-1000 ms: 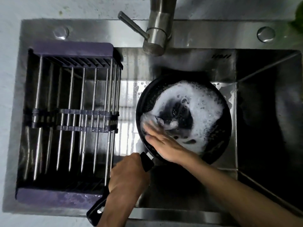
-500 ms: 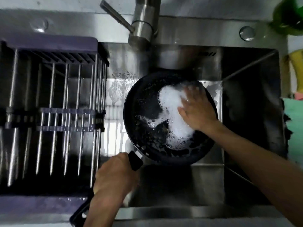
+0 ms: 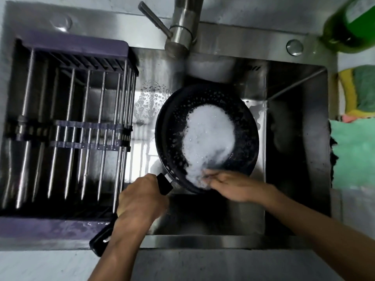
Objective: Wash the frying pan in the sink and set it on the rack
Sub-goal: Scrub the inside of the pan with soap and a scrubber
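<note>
A black frying pan point(image 3: 172, 126) is held over the steel sink point(image 3: 294, 138), its inside covered with white soap foam point(image 3: 209, 136). My left hand point(image 3: 140, 199) is shut on the pan's black handle point(image 3: 164, 183), whose end sticks out below my wrist. My right hand point(image 3: 231, 184) lies at the pan's near rim with its fingers spread in the foam; it is blurred and I see nothing held in it. The rack point(image 3: 71, 126), purple-framed with steel rods, spans the left part of the sink and holds nothing.
The steel tap point(image 3: 180, 31) with its lever stands behind the pan. A green bottle point(image 3: 349, 27) is at the back right corner. Sponges and a green cloth point(image 3: 355, 155) lie on the counter right of the sink.
My right hand has swept from the pan's far right side down to its near rim, smearing the foam. The left hand keeps its hold on the handle. The view has shifted slightly.
</note>
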Demonstrator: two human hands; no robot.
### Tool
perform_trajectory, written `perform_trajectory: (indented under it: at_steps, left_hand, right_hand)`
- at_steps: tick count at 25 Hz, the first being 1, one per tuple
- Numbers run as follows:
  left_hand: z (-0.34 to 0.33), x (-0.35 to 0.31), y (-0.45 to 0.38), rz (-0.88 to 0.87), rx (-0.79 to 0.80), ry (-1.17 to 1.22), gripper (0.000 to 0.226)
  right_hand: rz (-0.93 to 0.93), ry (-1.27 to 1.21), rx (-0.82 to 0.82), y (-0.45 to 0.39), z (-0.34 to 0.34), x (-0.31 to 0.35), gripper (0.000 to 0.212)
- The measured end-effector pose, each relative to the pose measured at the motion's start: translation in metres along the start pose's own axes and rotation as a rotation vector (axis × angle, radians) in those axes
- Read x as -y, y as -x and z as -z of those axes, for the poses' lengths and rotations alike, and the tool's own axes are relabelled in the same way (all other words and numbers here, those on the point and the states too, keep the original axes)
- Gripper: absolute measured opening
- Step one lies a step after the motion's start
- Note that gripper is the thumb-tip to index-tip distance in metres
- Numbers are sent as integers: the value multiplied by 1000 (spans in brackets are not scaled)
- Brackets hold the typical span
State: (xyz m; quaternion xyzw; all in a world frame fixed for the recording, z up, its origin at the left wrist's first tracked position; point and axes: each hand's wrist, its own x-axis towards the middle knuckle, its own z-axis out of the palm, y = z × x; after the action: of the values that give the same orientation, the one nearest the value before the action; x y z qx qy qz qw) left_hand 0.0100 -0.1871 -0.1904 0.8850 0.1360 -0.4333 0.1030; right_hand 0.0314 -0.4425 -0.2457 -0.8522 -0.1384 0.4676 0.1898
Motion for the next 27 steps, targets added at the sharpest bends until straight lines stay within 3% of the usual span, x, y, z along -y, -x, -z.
perform_trajectory:
  at_steps: [3,5,7,10,12,14,18,21,23,25,27]
  left_hand:
    - [0,0,-1,8,-16,-18,27]
    - [1,0,0,12,-21,-31,30]
    - [1,-2,1,2,-25,-33,32]
    - [0,-2,3,-4,-26,-38,32]
    - [2,-2,2,-15,-45,-37,30]
    - [1,-2,5,-13,-30,-42,28]
    - [0,-4,6,-15,-32,-25,29]
    - [3,-4,7,-5,-45,-50,33]
    - [1,-5,4,2,-27,-83,35]
    - [0,-4,5,20,-9,-64,36]
    - [2,-6,6,30,-7,-48,36]
  right_hand:
    - [-96,-25,-162,5,5,-14,51]
    - [-67,-80,-28,11,-10,-2,46]
    - [77,-82,77,10,-24,18,45]
    - [-53,-113,-122,12,-22,18,46]
    - [-129,-166,-72,22,-20,5,48]
    - [-135,-166,-101,27,-20,9,63]
    - [-15,-179,107,7,-22,4,77]
    - [103,-214,140,-18,-26,30,64]
    - [99,-261,38,-48,-22,44,52]
    - [45,-215,-132,-74,-10,61,50]
    - [71,-343,-188,-95,-5,73,51]
